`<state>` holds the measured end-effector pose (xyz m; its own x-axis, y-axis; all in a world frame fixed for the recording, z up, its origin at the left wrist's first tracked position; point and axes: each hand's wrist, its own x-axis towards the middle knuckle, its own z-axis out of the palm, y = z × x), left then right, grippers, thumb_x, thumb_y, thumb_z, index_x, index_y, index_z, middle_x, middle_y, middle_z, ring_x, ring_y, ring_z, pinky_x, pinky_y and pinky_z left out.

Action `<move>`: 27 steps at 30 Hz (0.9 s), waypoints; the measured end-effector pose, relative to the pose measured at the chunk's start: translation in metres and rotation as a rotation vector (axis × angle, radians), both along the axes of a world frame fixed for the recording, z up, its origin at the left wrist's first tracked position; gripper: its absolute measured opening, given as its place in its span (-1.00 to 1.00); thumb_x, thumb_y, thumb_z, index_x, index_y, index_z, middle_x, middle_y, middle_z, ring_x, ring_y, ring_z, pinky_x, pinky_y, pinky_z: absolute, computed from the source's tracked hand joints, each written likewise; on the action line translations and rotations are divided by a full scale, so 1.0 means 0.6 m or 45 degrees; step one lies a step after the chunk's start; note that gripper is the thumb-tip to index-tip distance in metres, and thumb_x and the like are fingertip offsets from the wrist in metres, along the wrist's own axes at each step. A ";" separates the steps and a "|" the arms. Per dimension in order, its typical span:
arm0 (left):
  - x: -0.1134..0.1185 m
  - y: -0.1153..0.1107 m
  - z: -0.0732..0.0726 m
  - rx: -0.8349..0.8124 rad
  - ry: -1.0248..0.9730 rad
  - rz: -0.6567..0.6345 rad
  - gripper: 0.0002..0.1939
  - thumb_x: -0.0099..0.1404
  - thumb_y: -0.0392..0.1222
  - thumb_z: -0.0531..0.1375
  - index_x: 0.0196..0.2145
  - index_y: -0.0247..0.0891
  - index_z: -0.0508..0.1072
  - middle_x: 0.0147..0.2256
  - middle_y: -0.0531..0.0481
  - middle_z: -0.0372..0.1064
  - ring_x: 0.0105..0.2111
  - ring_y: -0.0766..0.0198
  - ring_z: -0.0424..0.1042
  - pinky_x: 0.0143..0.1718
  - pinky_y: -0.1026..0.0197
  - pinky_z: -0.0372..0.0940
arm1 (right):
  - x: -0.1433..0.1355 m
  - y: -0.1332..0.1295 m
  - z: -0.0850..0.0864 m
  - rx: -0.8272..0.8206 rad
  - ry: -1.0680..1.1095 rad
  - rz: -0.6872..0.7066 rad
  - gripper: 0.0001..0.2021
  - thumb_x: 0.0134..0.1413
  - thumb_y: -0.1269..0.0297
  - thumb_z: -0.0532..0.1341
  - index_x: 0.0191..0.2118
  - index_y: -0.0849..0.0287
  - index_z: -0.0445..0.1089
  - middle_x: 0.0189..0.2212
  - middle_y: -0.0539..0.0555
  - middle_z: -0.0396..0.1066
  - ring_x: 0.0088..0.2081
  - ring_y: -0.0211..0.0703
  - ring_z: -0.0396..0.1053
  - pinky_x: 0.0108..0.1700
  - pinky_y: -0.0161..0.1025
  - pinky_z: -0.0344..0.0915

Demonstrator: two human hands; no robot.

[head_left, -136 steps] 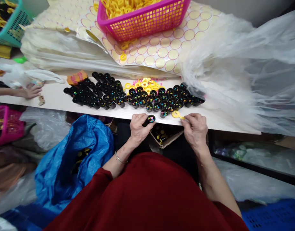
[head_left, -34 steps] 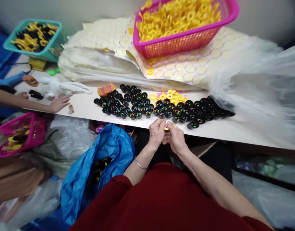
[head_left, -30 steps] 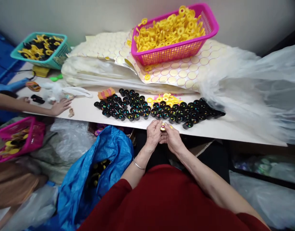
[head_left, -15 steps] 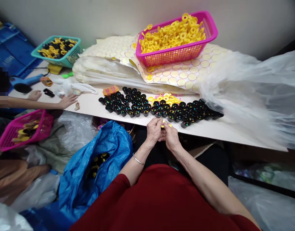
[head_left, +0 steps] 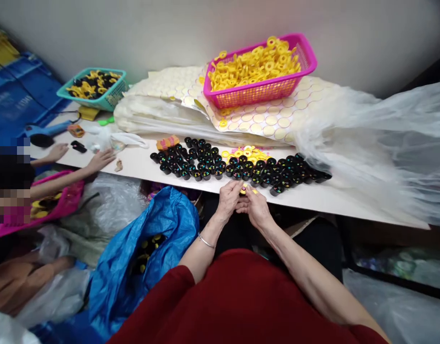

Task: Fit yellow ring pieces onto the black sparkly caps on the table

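Note:
Just in front of the table edge, my left hand [head_left: 228, 198] and my right hand [head_left: 256, 205] meet, fingers pinched together. Between their fingertips is a small yellow ring-shaped piece [head_left: 244, 188] with a pinkish centre, partly covered by the fingers. Nearest to them stand several rows of small black cups [head_left: 205, 174] with coloured bits inside. Behind the cups lies a loose heap of yellow ring pieces [head_left: 251, 154], with pink bits around it.
A pink basket [head_left: 256, 95] full of yellow ring pieces sits on circle-printed sheets [head_left: 277, 122]. At left are a teal basket [head_left: 115, 98] and a co-worker's hand [head_left: 102, 160]. A blue sack [head_left: 123, 267] opens below the table; clear plastic [head_left: 378, 143] drapes over the right side.
The view has tilted slightly, so the table sits lower in it. Both my hands keep hold of the yellow piece. The co-worker's head and arms have shifted at left.

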<state>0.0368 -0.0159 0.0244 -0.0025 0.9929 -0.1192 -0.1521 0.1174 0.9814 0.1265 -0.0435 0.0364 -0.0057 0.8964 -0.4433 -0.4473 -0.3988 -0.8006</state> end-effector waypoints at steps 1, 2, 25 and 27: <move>-0.006 -0.003 0.000 0.064 0.011 -0.100 -0.62 0.09 0.09 0.23 -0.40 -0.35 0.46 -0.38 0.02 0.32 -0.44 0.44 0.26 -0.42 0.37 0.20 | 0.006 -0.006 0.002 0.011 0.023 0.014 -0.52 -0.10 -0.09 0.25 -0.16 0.17 0.24 -0.63 -0.08 0.39 -0.67 -0.28 0.36 -0.64 -0.39 0.32; -0.011 -0.007 0.000 0.136 0.037 -0.201 -0.62 0.03 0.06 0.28 -0.36 -0.35 0.48 -0.34 0.01 0.32 -0.43 0.44 0.27 -0.40 0.36 0.21 | 0.012 -0.015 0.003 0.025 0.037 0.024 -0.50 -0.10 -0.11 0.25 -0.15 0.17 0.25 -0.60 -0.06 0.41 -0.65 -0.28 0.38 -0.62 -0.38 0.33; 0.066 -0.111 0.070 1.069 0.740 -0.599 -0.80 0.20 -0.03 0.16 -0.38 -0.17 0.50 -0.36 -0.06 0.45 -0.28 0.20 0.31 -0.08 0.07 0.19 | 0.178 -0.132 0.036 0.284 -0.080 0.097 -0.49 -0.51 0.17 0.49 -0.24 0.10 0.53 -0.28 0.05 0.54 -0.31 -0.12 0.47 -0.24 -0.14 0.44; 0.070 -0.118 0.070 1.117 0.757 -0.604 -0.84 0.21 -0.08 0.13 -0.40 -0.16 0.47 -0.36 -0.04 0.45 -0.27 0.20 0.32 -0.09 0.08 0.18 | 0.191 -0.133 0.038 0.261 -0.114 0.183 -0.49 -0.56 0.30 0.50 -0.24 0.11 0.54 -0.36 0.01 0.55 -0.39 -0.19 0.45 -0.33 -0.19 0.44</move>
